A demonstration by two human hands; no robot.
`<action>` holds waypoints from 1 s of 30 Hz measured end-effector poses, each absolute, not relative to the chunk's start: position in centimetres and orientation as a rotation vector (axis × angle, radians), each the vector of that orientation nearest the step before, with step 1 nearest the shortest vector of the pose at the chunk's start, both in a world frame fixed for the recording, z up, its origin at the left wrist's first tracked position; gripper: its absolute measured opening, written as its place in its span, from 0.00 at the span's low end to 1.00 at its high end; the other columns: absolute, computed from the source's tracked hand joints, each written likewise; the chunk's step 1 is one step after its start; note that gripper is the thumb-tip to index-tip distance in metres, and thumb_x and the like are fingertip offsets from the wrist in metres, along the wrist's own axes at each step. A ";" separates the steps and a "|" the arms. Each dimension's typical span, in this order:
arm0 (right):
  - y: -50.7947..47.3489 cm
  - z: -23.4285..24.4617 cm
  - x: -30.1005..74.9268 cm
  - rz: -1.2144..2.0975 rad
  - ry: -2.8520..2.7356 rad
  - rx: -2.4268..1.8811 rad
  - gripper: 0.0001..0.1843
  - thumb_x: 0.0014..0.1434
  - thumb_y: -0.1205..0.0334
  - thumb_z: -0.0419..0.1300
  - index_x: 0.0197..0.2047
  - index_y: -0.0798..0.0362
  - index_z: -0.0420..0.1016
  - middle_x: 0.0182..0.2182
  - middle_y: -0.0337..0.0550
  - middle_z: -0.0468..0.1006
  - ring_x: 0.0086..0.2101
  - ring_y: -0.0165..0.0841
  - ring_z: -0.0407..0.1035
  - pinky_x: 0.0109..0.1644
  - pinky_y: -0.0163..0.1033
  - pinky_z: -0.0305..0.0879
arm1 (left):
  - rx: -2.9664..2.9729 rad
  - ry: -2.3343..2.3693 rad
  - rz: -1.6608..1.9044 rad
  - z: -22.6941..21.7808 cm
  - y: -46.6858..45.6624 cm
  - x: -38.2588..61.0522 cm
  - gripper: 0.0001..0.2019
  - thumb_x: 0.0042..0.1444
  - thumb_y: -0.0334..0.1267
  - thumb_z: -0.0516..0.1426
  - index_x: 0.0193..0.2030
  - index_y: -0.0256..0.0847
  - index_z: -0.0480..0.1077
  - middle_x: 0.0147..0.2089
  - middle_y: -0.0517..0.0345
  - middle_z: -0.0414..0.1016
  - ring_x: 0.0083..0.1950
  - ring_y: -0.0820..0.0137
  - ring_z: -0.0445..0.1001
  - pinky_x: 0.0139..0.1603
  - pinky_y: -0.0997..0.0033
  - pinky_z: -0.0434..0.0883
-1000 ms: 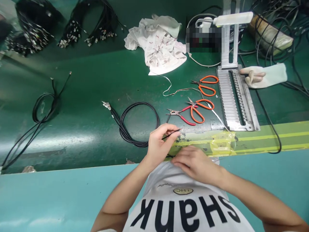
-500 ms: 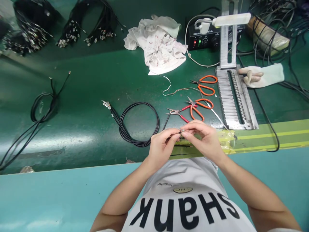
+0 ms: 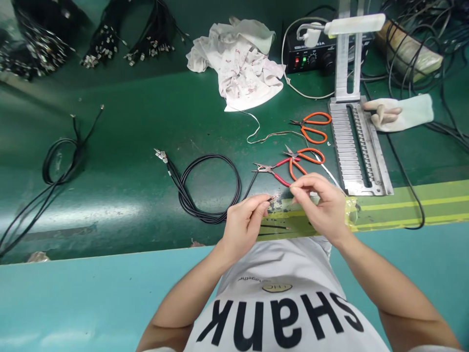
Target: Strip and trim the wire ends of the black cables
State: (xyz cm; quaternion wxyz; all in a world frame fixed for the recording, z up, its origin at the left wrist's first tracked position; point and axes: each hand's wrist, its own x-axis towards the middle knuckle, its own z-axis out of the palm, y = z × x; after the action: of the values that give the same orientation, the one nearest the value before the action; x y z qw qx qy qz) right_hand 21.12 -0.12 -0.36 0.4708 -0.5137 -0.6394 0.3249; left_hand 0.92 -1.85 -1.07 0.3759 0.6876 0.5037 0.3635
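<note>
My left hand pinches a black cable close to its stripped end, where thin reddish inner wires poke out past the fingertips. That cable seems to belong to the coil of black cable lying just left of the hand. Silver connectors sit at the coil's far-left end. Thumb and forefinger of my right hand are pressed together, apart from the cable; anything between them is too small to make out. Red-handled pliers lie just beyond my hands. Another cable end rests below them.
Two orange-handled snips lie near a slotted metal fixture. A white glove touches the fixture. Behind are a crumpled white cloth and a black power box. Cable bundles and a loose cable lie left.
My right hand has moved right, away from the cable end, and my hands are now apart. Reddish wires now show at the tip. My left hand has hardly moved.
</note>
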 end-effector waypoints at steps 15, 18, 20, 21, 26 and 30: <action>5.7 -1.0 26.4 0.260 -2.325 -1.663 0.17 0.64 0.60 0.57 0.55 0.53 0.76 0.44 0.51 0.80 0.42 0.46 0.74 0.45 0.49 0.70 | 1.114 1.098 0.867 -0.3 -1.7 1.0 0.12 0.62 0.42 0.61 0.44 0.35 0.80 0.35 0.53 0.78 0.26 0.77 0.64 0.27 0.76 0.64; 7.7 -0.8 26.7 0.177 -2.301 -1.597 0.14 0.64 0.61 0.57 0.50 0.52 0.78 0.48 0.50 0.80 0.44 0.45 0.74 0.46 0.48 0.69 | 1.033 1.092 0.823 0.3 -1.5 1.1 0.12 0.61 0.42 0.62 0.42 0.33 0.80 0.30 0.56 0.76 0.25 0.79 0.63 0.26 0.76 0.63; 9.4 -1.0 27.0 0.073 -2.261 -1.632 0.15 0.64 0.61 0.57 0.51 0.52 0.78 0.49 0.51 0.80 0.47 0.48 0.74 0.49 0.52 0.68 | 1.023 1.100 0.816 0.6 -1.5 1.1 0.12 0.61 0.41 0.62 0.42 0.33 0.79 0.31 0.56 0.76 0.26 0.79 0.64 0.28 0.77 0.64; 10.1 -1.0 27.1 0.033 -2.261 -1.649 0.15 0.64 0.62 0.57 0.51 0.52 0.78 0.49 0.52 0.80 0.48 0.50 0.73 0.49 0.54 0.67 | 1.026 1.109 0.813 0.7 -1.5 1.1 0.11 0.60 0.41 0.62 0.41 0.33 0.79 0.31 0.56 0.77 0.26 0.78 0.65 0.28 0.77 0.65; 10.2 -1.1 26.1 0.116 -2.484 -1.404 0.23 0.64 0.57 0.58 0.60 0.54 0.72 0.61 0.54 0.73 0.59 0.52 0.66 0.61 0.56 0.61 | 1.032 1.183 0.796 0.7 -1.7 1.2 0.11 0.57 0.40 0.65 0.40 0.33 0.79 0.29 0.55 0.78 0.30 0.75 0.72 0.33 0.76 0.71; 8.4 -0.8 25.1 0.197 -2.723 -1.307 0.34 0.61 0.54 0.59 0.67 0.59 0.64 0.63 0.60 0.69 0.61 0.54 0.64 0.63 0.57 0.59 | 1.068 1.201 0.827 0.4 -1.8 1.3 0.10 0.56 0.41 0.65 0.40 0.34 0.78 0.33 0.53 0.81 0.31 0.73 0.75 0.34 0.75 0.73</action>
State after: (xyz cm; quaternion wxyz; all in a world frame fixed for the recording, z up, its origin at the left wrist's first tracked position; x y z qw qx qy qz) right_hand 25.10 8.43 -0.85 0.0573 -0.4311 -0.8981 0.0649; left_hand 1.32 -1.82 0.35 0.6188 0.4642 0.5220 0.3594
